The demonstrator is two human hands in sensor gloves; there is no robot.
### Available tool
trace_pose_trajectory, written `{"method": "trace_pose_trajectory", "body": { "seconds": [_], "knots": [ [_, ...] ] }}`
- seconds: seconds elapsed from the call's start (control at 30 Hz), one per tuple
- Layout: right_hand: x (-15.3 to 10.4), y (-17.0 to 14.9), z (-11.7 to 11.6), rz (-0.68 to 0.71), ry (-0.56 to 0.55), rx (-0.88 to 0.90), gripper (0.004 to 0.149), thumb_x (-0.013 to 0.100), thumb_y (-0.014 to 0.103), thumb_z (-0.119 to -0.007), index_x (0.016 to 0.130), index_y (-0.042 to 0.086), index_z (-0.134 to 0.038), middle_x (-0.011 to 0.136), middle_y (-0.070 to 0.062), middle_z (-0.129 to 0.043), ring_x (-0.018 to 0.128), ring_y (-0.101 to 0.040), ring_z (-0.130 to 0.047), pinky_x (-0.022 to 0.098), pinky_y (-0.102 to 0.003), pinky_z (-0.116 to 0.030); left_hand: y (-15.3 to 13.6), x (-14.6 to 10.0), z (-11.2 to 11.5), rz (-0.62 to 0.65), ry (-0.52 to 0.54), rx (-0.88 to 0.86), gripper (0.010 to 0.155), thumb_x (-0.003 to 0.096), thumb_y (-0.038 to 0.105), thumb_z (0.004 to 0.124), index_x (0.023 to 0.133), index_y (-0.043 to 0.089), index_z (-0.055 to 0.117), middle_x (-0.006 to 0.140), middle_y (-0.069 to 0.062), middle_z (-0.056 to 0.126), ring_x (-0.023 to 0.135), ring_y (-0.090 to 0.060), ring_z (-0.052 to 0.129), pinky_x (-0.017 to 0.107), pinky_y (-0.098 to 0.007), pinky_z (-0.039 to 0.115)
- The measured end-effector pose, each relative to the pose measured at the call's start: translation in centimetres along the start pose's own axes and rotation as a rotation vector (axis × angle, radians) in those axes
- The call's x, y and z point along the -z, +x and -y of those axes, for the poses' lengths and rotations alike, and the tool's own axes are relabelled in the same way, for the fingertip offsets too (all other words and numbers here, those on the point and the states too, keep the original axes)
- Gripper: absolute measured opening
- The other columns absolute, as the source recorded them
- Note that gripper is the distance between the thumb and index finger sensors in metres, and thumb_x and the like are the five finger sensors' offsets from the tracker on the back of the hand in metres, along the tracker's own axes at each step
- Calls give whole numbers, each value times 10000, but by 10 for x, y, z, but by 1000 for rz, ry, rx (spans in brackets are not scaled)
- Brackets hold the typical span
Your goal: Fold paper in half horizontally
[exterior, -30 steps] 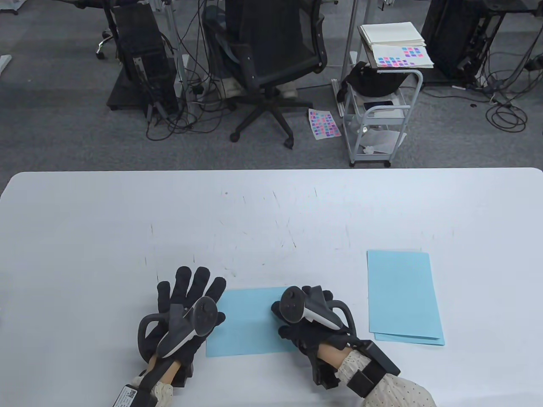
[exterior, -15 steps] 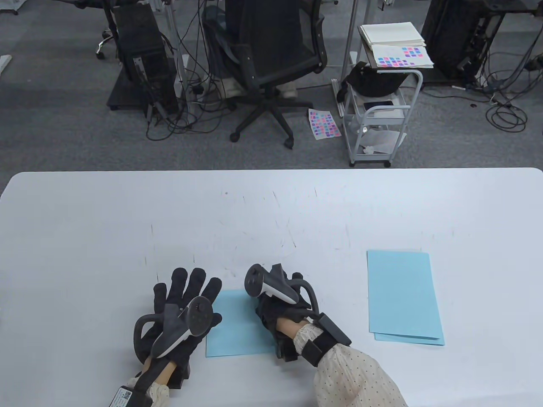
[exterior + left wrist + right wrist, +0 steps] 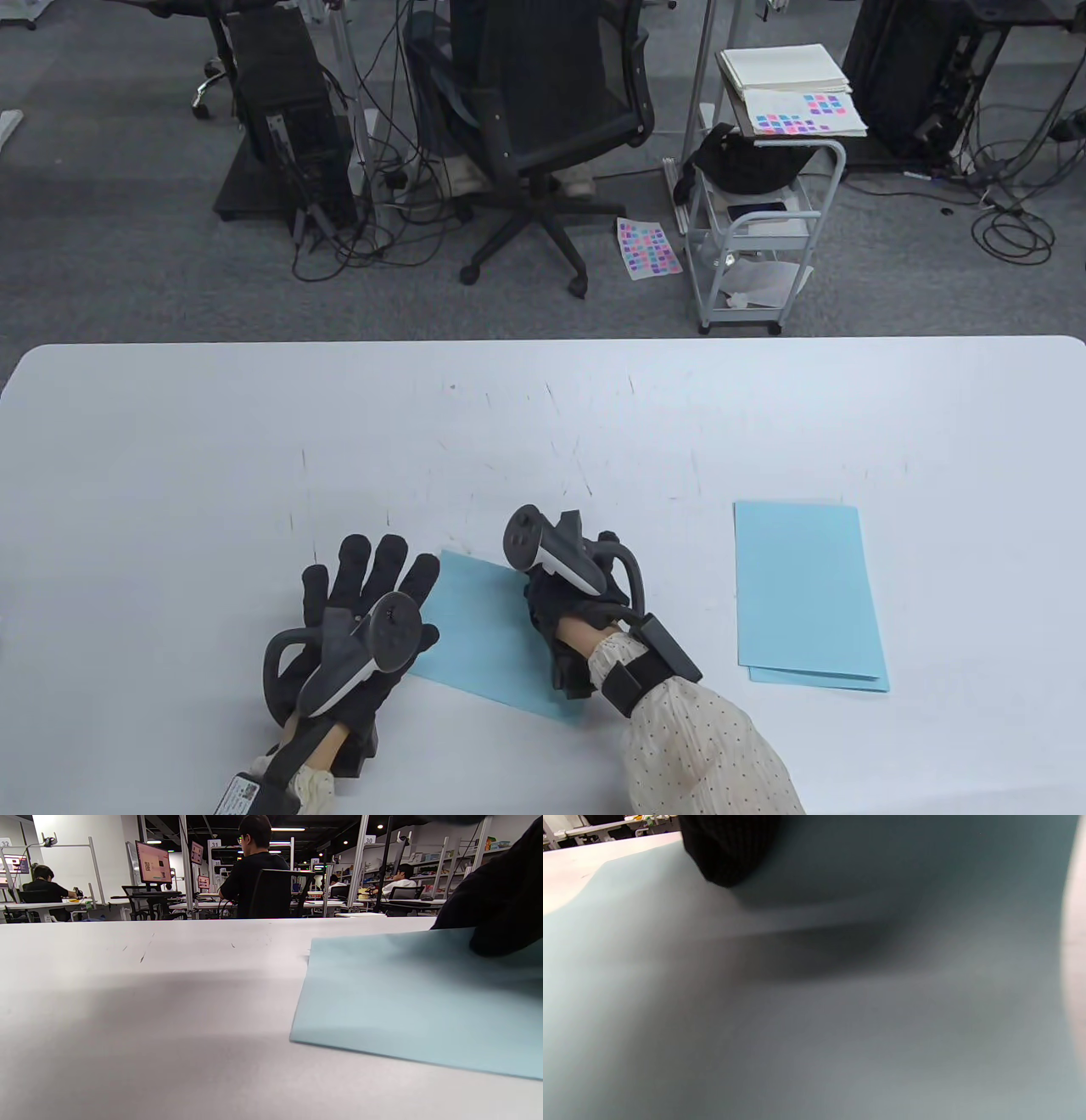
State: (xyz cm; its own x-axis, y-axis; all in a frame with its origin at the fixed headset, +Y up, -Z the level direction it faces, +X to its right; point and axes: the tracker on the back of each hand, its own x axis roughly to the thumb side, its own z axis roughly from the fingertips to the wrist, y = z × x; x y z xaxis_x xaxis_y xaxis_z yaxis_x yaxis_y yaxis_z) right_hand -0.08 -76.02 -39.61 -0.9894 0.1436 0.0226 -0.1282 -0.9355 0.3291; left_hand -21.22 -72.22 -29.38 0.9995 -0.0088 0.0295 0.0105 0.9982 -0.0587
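A folded light-blue paper (image 3: 484, 632) lies skewed on the white table (image 3: 543, 407) near the front edge, its left corner pointing away from me. My right hand (image 3: 564, 607) rests on the paper's right part and presses it down; in the right wrist view a gloved fingertip (image 3: 729, 849) touches the blue sheet (image 3: 840, 1018). My left hand (image 3: 369, 586) lies flat with fingers spread, at the paper's left edge. In the left wrist view the paper (image 3: 415, 1001) lies flat, with the right hand (image 3: 500, 899) on it.
A stack of light-blue sheets (image 3: 806, 594) lies at the right of the table. Beyond the far edge stand an office chair (image 3: 543, 110) and a small cart (image 3: 764, 229) on the floor.
My right hand slid left across the paper, then turned it, so the sheet now lies skewed. My left hand shifted slightly left and stayed flat.
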Motion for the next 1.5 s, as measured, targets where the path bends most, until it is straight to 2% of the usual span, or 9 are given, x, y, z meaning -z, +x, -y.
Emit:
{"method": "trace_pose_trajectory", "body": {
  "seconds": [0.1, 0.33, 0.53, 0.73, 0.9, 1.07, 1.2, 1.4, 1.5],
  "knots": [
    [-5, -16, 9, -25, -7, 76, 449, 449, 271, -714, 895, 252, -750, 727, 28, -797, 968, -329, -592, 736, -658, -256, 1, -1, 0, 7, -1, 5, 747, 355, 626, 650, 1006, 617, 283, 1204, 210, 191, 1172, -205, 143, 868, -601, 243],
    [-30, -75, 38, -123, -113, 350, 464, 445, 276, -686, 898, 218, -766, 658, 27, -878, 895, -325, -724, 732, -631, -391, 2, -2, 1, 12, -10, -6, 749, 354, 632, 646, 1006, 618, 280, 1204, 212, 187, 1172, -205, 141, 869, -600, 241],
    [-60, -147, 58, -287, -244, 600, 471, 447, 267, -666, 901, 182, -756, 641, 18, -876, 863, -335, -751, 719, -629, -434, 1, -3, 1, 8, -21, -20, 747, 353, 631, 647, 1004, 619, 283, 1204, 211, 190, 1172, -204, 143, 869, -599, 245],
    [-85, -224, 66, -494, -364, 805, 470, 457, 268, -663, 912, 176, -739, 653, 15, -862, 872, -336, -730, 720, -628, -431, -2, -4, 0, 3, -17, -37, 746, 352, 633, 646, 1004, 620, 283, 1203, 212, 190, 1172, -203, 143, 870, -598, 246],
    [-94, -270, 62, -641, -430, 793, 469, 462, 268, -664, 918, 180, -731, 658, 15, -859, 878, -334, -721, 722, -627, -426, -3, -4, 0, 3, -21, -34, 748, 353, 632, 647, 1006, 618, 282, 1204, 210, 190, 1172, -206, 142, 870, -598, 245],
    [-95, -302, 48, -764, -433, 764, 471, 462, 268, -673, 920, 178, -733, 658, 10, -862, 880, -336, -719, 723, -628, -422, -2, -4, 0, 6, -26, -23, 747, 353, 632, 647, 1005, 620, 282, 1204, 208, 189, 1172, -205, 142, 869, -599, 247],
    [-89, -319, 37, -830, -403, 730, 470, 464, 268, -691, 922, 174, -741, 662, 3, -867, 885, -336, -715, 723, -627, -425, -1, -4, 1, 8, -33, -14, 747, 352, 633, 647, 1004, 620, 283, 1204, 210, 189, 1171, -205, 144, 870, -598, 247],
    [-80, -330, 32, -897, -361, 651, 468, 473, 276, -716, 931, 180, -736, 694, 2, -862, 916, -341, -679, 732, -629, -396, 0, -5, 1, 9, -39, -5, 748, 352, 632, 647, 1005, 619, 282, 1203, 210, 184, 1171, -204, 140, 870, -598, 248],
    [-80, -331, 31, -919, -343, 590, 502, 481, 313, -711, 967, 190, -693, 789, -18, -846, 945, -362, -639, 735, -636, -377, 1, -5, 1, 11, -39, -3, 749, 352, 632, 647, 1006, 618, 282, 1203, 209, 185, 1170, -205, 140, 870, -598, 248]
  ]
}}
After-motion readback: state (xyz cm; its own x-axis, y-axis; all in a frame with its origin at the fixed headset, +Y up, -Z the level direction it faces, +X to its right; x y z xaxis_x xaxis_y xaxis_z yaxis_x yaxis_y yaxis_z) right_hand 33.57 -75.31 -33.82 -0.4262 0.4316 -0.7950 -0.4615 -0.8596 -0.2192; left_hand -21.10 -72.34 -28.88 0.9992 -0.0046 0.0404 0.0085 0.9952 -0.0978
